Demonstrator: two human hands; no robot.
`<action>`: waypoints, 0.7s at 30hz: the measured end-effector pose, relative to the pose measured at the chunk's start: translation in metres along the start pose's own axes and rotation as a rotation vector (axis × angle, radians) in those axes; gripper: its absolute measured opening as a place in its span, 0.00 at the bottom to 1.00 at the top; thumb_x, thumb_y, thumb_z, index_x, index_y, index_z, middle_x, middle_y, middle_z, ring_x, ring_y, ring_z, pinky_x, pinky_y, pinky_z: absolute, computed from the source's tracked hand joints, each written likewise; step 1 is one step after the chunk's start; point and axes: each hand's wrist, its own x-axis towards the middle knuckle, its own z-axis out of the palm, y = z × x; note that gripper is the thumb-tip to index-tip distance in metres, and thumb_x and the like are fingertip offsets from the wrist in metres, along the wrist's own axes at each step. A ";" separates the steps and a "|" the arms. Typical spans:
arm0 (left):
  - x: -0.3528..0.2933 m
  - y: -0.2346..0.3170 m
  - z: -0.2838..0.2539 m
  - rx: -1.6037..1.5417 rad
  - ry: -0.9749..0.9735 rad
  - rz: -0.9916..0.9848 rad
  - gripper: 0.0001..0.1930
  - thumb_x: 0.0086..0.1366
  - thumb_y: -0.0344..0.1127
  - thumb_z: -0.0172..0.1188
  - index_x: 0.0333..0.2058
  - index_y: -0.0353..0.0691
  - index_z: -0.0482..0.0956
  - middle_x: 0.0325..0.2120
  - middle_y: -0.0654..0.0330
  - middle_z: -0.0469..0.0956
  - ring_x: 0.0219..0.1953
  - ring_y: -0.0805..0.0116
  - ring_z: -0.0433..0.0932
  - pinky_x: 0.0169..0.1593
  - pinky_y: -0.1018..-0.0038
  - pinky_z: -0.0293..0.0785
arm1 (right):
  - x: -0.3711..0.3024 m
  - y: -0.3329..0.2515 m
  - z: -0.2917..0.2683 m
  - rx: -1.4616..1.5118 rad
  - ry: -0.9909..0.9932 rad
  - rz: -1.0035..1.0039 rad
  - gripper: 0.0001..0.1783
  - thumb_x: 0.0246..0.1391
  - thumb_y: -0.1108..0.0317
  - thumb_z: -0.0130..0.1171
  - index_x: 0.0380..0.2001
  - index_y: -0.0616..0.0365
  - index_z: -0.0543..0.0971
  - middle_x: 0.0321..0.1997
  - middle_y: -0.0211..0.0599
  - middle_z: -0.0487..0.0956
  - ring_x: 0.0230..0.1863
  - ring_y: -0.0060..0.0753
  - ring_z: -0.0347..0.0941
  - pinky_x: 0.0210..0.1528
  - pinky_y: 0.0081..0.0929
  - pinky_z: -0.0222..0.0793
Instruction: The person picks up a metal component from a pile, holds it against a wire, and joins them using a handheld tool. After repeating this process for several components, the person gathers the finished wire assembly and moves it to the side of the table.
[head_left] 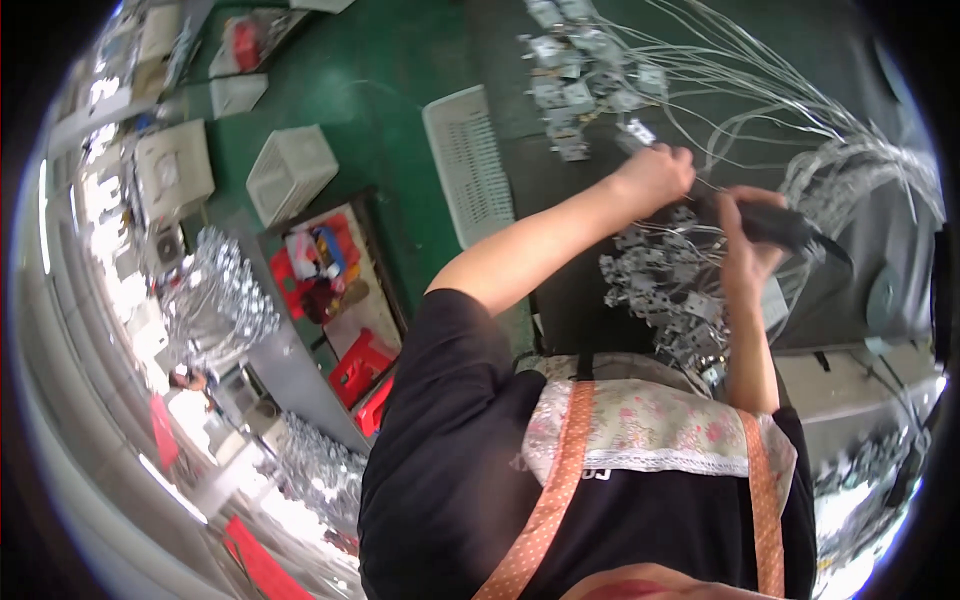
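Black and stubby, a handheld power tool (775,222) sits gripped in the right hand (745,245) above a heap of small grey metal parts (665,290) on the dark worktable (580,300). Left hand (655,172), fingers closed, pinches a wired part just beside it; white wires (760,90) fan beyond.

White slotted tray (468,165) lies flat on green floor (385,80), just beside dark bench edge. White basket (291,173) further left, tilted. Open box (330,270) beside it – red, blue, white items inside, kinds unclear. Red stool (362,368) below box. Heaps of shiny metal parts (215,300) at left – blurred.
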 end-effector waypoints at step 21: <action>-0.034 0.021 0.003 -0.913 0.402 -0.409 0.21 0.55 0.29 0.66 0.48 0.31 0.77 0.37 0.45 0.81 0.34 0.56 0.82 0.37 0.70 0.77 | 0.008 -0.014 -0.001 0.214 -0.082 -0.140 0.16 0.48 0.81 0.62 0.37 0.61 0.67 0.35 0.37 0.77 0.40 0.25 0.75 0.45 0.24 0.72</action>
